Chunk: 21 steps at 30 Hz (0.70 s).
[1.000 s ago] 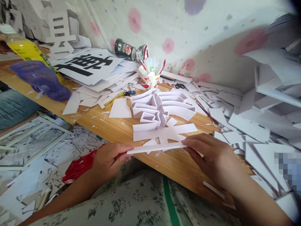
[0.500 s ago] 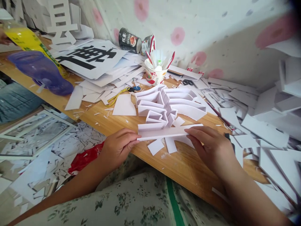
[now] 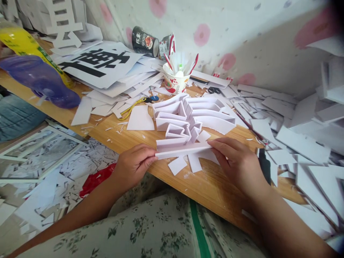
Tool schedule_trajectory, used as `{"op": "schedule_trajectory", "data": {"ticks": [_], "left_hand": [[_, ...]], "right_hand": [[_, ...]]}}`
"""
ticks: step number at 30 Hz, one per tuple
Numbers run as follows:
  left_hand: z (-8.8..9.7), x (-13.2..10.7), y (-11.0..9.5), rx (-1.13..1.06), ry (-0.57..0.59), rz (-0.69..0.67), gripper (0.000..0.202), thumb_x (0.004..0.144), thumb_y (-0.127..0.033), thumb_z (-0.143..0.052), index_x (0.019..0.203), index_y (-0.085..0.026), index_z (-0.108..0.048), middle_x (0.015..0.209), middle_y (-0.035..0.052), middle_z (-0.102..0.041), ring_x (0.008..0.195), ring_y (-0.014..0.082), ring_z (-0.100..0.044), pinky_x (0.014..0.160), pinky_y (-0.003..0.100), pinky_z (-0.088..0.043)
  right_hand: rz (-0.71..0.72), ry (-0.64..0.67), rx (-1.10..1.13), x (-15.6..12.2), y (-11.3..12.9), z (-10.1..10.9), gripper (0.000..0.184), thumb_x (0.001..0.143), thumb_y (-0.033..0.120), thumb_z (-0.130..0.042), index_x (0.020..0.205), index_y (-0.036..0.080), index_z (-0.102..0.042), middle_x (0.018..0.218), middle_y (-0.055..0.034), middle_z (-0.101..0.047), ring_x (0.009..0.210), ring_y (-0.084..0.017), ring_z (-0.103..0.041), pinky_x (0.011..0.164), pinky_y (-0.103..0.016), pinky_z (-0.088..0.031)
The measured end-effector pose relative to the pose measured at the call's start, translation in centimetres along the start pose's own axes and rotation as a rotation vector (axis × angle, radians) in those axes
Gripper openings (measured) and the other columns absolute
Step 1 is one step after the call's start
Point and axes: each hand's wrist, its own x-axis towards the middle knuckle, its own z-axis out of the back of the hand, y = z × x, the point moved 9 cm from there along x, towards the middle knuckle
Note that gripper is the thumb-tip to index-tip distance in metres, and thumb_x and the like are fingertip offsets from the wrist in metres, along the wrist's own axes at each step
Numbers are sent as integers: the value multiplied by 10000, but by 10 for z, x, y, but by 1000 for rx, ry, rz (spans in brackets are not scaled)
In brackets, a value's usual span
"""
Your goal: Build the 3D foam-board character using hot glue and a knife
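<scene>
A long white foam board strip (image 3: pixel 182 152) is pinched at both ends, tilted on its edge along the near side of a white foam board letter (image 3: pixel 174 123). My left hand (image 3: pixel 135 163) grips its left end between thumb and fingers. At the other end, my right hand (image 3: pixel 236 163) is closed on the strip, thumb below and fingers on top. The letter has upright walls that form several narrow curved channels. Small white offcuts (image 3: pixel 177 165) lie on the wood just in front of the strip.
A paper cup (image 3: pixel 176 80) with glue tubes or tools stands behind the letter. Scissors (image 3: pixel 214 90) lie beyond it. White scraps (image 3: pixel 303 143) pile up at the right, near a black tool (image 3: pixel 264 166). At left are a printed sheet (image 3: pixel 99 64), a purple bag-like item (image 3: pixel 40 80) and a yellow bottle (image 3: pixel 29 44).
The strip has tipped more upright and moved closer against the letter's near edge. Both hands keep their hold, and the right hand has shifted slightly left. The camera view has shifted a little.
</scene>
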Motion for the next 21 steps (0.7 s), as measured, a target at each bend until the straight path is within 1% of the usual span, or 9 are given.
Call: {"op": "schedule_trajectory", "data": {"ticks": [5,8,10,13,15,18,21], "left_hand": [[2,-2,-7,104,-36,-73,100,921,-216,-542,965,-179,-624,878,11,-684,791,112,-643,713,194,-502],[1,-3,-9,176,-51,-93,135,917,-257,-564,1025,-179,-589,912,20,-688,771,122,-651,708,211,-520],[-1,-4,-12,223,-63,-131,167,917,-264,-574,1062,-181,-570,948,26,-696,776,126,-661,726,217,-534],[-5,-5,-20,294,-86,-234,241,911,-212,-584,1146,-178,-548,1010,42,-701,845,136,-674,776,222,-539],[-9,-6,-22,328,-80,-289,298,905,-165,-580,1200,-193,-545,1018,40,-701,873,137,-673,778,220,-535],[-11,-8,-22,329,-82,-307,347,897,-128,-567,1227,-231,-560,981,27,-701,848,127,-669,736,209,-528],[-11,-9,-22,310,-94,-301,357,893,-133,-572,1237,-230,-561,948,32,-699,820,132,-665,706,214,-527]], "right_hand": [[11,-16,-44,0,3,0,227,915,139,-524,1033,201,-707,1005,-72,-730,903,-213,-681,752,-325,-550],[16,-28,-81,0,4,0,227,917,149,-519,1016,211,-714,993,-64,-737,890,-209,-683,725,-314,-549],[20,-29,-101,0,4,1,228,911,144,-524,1010,207,-720,992,-64,-740,889,-209,-686,728,-312,-550],[28,-37,-119,0,5,2,226,898,134,-537,1000,200,-728,986,-64,-743,888,-211,-692,723,-306,-552],[27,-31,-123,0,6,2,237,895,129,-531,997,204,-732,987,-63,-744,884,-209,-694,710,-303,-553],[17,-14,-104,-1,5,1,260,889,118,-520,1008,208,-732,994,-66,-742,891,-211,-688,730,-316,-555],[13,1,-88,-3,5,1,253,884,114,-529,1019,199,-726,999,-73,-739,895,-216,-682,751,-323,-552]]}}
